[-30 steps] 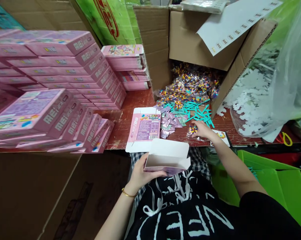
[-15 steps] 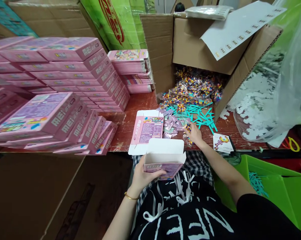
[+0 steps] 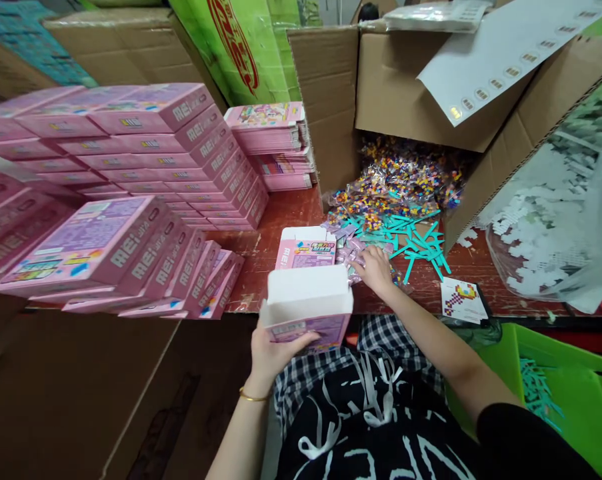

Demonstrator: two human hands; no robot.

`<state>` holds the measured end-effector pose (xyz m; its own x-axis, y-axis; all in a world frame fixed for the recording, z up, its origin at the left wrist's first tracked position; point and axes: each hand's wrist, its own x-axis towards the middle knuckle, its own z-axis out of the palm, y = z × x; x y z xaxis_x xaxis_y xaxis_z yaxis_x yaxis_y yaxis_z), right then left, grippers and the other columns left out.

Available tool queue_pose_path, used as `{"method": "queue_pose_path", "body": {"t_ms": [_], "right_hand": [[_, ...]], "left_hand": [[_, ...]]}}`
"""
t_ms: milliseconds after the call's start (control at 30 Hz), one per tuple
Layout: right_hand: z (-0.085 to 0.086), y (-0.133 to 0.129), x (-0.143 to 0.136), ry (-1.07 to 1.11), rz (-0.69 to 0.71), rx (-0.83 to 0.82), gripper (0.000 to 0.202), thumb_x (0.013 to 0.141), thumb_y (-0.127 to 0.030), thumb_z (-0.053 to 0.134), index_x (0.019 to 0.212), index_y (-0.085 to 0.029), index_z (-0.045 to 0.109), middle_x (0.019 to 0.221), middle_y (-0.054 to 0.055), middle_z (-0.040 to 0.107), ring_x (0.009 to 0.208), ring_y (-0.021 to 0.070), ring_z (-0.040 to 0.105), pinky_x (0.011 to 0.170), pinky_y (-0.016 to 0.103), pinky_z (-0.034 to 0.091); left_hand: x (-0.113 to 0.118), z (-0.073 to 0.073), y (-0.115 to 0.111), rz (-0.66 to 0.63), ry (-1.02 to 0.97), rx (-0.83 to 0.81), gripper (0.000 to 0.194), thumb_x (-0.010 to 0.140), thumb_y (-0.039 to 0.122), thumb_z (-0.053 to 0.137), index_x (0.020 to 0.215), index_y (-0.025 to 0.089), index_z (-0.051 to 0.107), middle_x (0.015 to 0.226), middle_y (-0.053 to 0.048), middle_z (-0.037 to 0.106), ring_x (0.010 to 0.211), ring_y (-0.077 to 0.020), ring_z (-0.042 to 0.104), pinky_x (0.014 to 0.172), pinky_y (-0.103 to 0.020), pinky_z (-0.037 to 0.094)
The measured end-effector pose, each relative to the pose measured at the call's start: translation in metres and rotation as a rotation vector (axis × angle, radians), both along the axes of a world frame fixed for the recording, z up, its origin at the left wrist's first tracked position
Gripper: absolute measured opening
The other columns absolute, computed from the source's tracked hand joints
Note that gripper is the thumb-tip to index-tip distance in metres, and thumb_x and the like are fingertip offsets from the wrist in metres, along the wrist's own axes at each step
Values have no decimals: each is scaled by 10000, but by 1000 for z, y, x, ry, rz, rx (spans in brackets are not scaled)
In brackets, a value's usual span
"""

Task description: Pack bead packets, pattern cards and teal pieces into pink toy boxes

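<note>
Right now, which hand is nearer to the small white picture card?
Right. The right hand is at the purple packets, left of the card; the left hand, holding the open pink box, is farther left.

Work surface: a red table (image 3: 291,207), its top scuffed and worn with pale marks, ran across the view. Below it at left lay a dark brown area (image 3: 61,380) crossed by a thin pale line; material unclear. Behind the table, upper left, stood a brown carton (image 3: 115,47) beside a blue patterned panel (image 3: 25,40). Right of the carton, a bright green panel (image 3: 275,60) bore red print. Pale grey backdrop (image 3: 338,12) showed at top centre. Light was cool and dim under the table.
</note>
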<state>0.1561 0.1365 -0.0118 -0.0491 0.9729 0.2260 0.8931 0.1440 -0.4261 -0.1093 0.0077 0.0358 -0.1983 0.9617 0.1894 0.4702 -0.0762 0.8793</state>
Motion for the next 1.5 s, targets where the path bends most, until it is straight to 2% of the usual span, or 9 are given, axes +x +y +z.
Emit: {"method": "queue_pose_path", "body": {"t_ms": [167, 300, 400, 567, 800, 967, 1100, 1233, 1500], "right_hand": [[5, 45, -21, 440, -182, -280, 271, 641, -357, 800, 728, -167, 628, 920, 106, 646, 905, 274, 615, 820, 417, 481], [33, 19, 3, 725, -135, -244, 282, 722, -414, 708, 848, -182, 608, 712, 8, 630, 626, 169, 619, 613, 315, 512], [69, -24, 4, 996, 75, -109, 355, 737, -468, 707, 962, -206, 627, 760, 15, 655, 584, 147, 608, 565, 294, 510], [104, -47, -14, 809, 495, -109, 251, 796, -455, 670, 801, -209, 719, 838, 56, 715, 810, 200, 662, 782, 353, 521], [37, -39, 84, 807, -91, 22, 364, 754, -530, 654, 844, -179, 689, 856, 83, 712, 757, 213, 649, 709, 353, 516], [5, -29, 110, 455, -157, 100, 278, 865, -379, 546, 975, -161, 679, 938, 113, 707, 844, 238, 642, 794, 385, 512], [14, 47, 68, -1, -20, 138, 448, 881, -232, 556, 1311, -110, 526, 1323, 173, 555, 1241, 305, 463, 1032, 434, 377], [28, 89, 43, -167, 51, 70, 353, 895, -258, 562, 1217, -117, 585, 1353, 176, 517, 1245, 327, 442, 1013, 448, 355], [11, -22, 79, 103, -271, -340, 546, 760, -492, 718, 1160, -158, 555, 941, 123, 686, 912, 293, 648, 786, 378, 479]], "left_hand": [[16, 0, -25, -148, 77, -61, 690, 486, 408, 893, 1075, 190, 609, 814, -38, 730, 722, -251, 710, 678, -370, 605], [21, -3, -26, -189, -35, -197, 634, 580, 402, 852, 1120, 209, 580, 833, -32, 737, 733, -237, 714, 688, -372, 592], [31, 4, -17, -196, -114, -221, 567, 581, 392, 851, 1050, 204, 594, 840, -33, 736, 746, -226, 708, 715, -368, 581], [38, 28, 19, -235, -210, -198, 577, 572, 403, 855, 1030, 185, 580, 893, -53, 721, 788, -221, 698, 758, -375, 574], [-11, 11, 114, 35, 236, -136, 975, 579, 536, 812, 1345, 97, 400, 1371, -282, 480, 1272, -409, 477, 1036, -601, 369], [9, 24, 110, 20, 634, 87, 840, 730, 546, 698, 1379, 96, 410, 1542, -283, 227, 1449, -452, 134, 1127, -672, 85], [60, 30, 70, -320, 308, 254, 525, 840, 408, 639, 1304, 209, 497, 1455, -151, 453, 1381, -292, 389, 1146, -503, 291], [92, 6, 37, -523, 11, -31, 408, 857, 355, 628, 1238, 223, 561, 1302, -110, 611, 1238, -248, 555, 1090, -440, 400], [130, -51, 28, -466, -600, -510, 565, 756, 406, 729, 1242, 184, 547, 1396, -172, 538, 1271, -273, 537, 1091, -434, 400]]}}
